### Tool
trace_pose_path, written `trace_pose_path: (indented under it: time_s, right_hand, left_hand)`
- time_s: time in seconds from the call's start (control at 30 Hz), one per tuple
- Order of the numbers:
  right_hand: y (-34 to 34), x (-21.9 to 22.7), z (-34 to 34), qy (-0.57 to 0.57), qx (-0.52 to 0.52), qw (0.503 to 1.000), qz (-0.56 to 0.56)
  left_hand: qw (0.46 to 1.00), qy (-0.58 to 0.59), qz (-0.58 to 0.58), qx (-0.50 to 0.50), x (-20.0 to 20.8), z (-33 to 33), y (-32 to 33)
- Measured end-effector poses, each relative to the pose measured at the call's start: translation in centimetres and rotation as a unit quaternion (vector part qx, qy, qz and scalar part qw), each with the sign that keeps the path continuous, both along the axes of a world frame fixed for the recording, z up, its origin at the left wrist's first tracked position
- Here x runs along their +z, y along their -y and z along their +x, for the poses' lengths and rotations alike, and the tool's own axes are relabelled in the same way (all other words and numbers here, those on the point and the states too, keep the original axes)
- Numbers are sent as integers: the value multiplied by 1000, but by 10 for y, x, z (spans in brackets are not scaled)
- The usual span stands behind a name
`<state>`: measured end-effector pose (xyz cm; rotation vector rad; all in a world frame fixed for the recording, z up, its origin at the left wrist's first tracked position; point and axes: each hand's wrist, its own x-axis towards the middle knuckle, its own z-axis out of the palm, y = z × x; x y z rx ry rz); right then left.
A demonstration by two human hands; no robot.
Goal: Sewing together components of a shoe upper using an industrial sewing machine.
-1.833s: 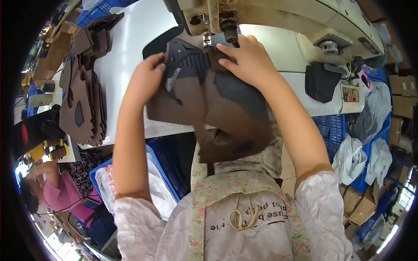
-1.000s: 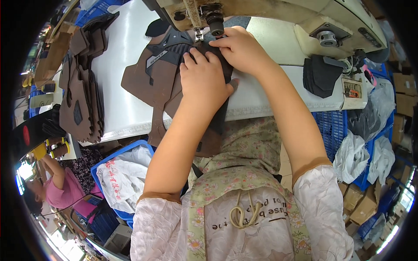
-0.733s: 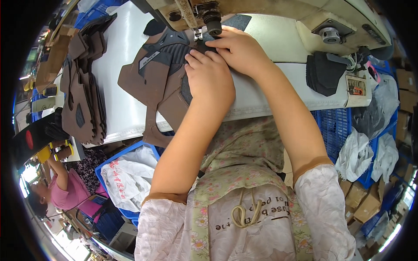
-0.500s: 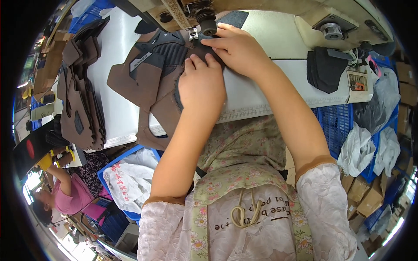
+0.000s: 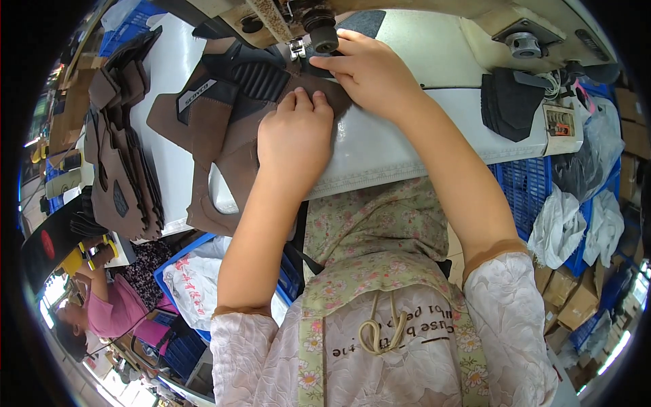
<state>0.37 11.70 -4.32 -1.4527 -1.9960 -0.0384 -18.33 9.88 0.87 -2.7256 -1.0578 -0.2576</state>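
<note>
A brown shoe upper (image 5: pixel 224 139) with black ribbed padding and a light label lies on the white machine bed, its far edge by the presser foot (image 5: pixel 297 49) of a sewing machine (image 5: pixel 420 9). My left hand (image 5: pixel 296 139) rests palm down on the upper, fingertips just short of the ribbed padding. Just right of the foot, my right hand (image 5: pixel 380 78) lies over the upper's right end with fingers stretched out and index tip close to the foot. Part of the upper is hidden under both hands. Beyond the right hand lies a dark grey piece (image 5: pixel 366 24).
Brown cut pieces (image 5: pixel 115 183) are stacked at the left, black pieces (image 5: pixel 508 105) at the right. Blue crates (image 5: pixel 522 193) with plastic bags stand below the bed's right end. A blue bin (image 5: pixel 163 275) sits lower left, near a person in pink (image 5: pixel 115 308).
The upper has shifted left and turned slightly, its label end farther from the foot. My left hand has moved left with it. My right hand stays almost in place beside the foot.
</note>
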Motion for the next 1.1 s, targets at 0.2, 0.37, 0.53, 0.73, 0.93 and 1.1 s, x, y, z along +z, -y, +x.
trace_pose_path:
  time_s: [0.2, 0.37, 0.53, 0.73, 0.93, 1.1]
  right_hand:
    - [1, 0, -2, 2, -4, 1000, 1]
    - [1, 4, -3, -19, 6, 1000, 8]
    - [-3, -5, 1, 5, -7, 1000, 20]
    - [-4, -4, -1, -17, 4, 1000, 19]
    - [0, 0, -1, -14, 0, 1000, -19]
    - [-1, 5, 0, -6, 3, 1000, -27]
  left_hand:
    - [999, -24, -23, -26, 7, -2, -5]
    - [998, -47, -25, -43, 9, -3, -8]
    - [998, -47, -23, -43, 9, 1, -9]
    - [995, 11, 27, -91, 3, -3, -14]
    - [998, -38, -16, -39, 3, -2, -8]
    - [998, -38, -9, -40, 0, 0, -9]
